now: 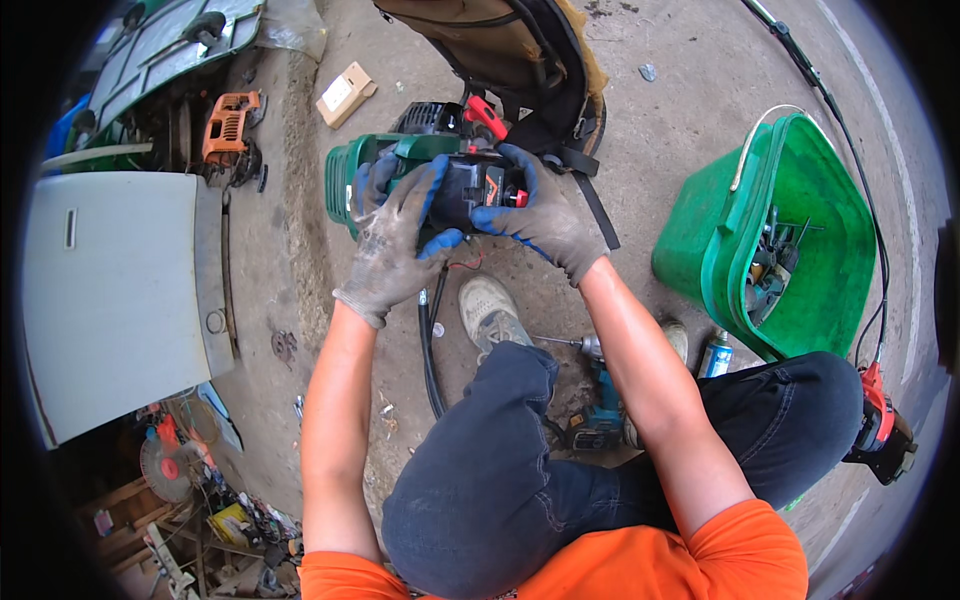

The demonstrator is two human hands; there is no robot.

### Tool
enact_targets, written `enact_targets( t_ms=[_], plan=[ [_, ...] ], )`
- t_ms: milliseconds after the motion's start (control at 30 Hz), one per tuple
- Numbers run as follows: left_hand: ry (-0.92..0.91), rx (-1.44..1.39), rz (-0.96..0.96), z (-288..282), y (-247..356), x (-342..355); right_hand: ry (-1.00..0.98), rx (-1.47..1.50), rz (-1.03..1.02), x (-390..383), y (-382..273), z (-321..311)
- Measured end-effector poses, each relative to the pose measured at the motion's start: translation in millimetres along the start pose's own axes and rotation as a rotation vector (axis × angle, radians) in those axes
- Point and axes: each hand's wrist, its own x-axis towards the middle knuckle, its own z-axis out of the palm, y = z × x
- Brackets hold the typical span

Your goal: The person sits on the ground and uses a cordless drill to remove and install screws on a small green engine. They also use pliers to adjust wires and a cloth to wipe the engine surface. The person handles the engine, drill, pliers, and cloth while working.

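A small green and black engine (345,185) lies on the ground in front of me, with a black cover (460,195) on its near right part. My left hand (390,235), in a grey and blue work glove, rests over the green housing, thumb and fingers curved around it. My right hand (548,215), gloved alike, grips the right edge of the black cover beside a small red knob (519,198). A red handle (487,117) sticks up behind the engine. The fingertips on the far side are partly hidden.
Behind the engine stands a brown and black backpack (480,45). A green bucket (695,220) with tools is at right, near a spray can (716,355). A cordless power tool (597,410) lies by my feet. Left are an orange engine (230,125) and white panel (120,290).
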Motion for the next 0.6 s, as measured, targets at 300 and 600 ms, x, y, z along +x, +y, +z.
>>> enact_targets(
  t_ms=[300,600],
  plan=[
    [0.015,0.081,0.000,2,6,0,-0.101,0.030,0.056,-6,-15,-2],
    [-0.114,0.207,-0.149,0,35,17,-0.115,-0.210,-0.118,-3,0,-12]
  ],
)
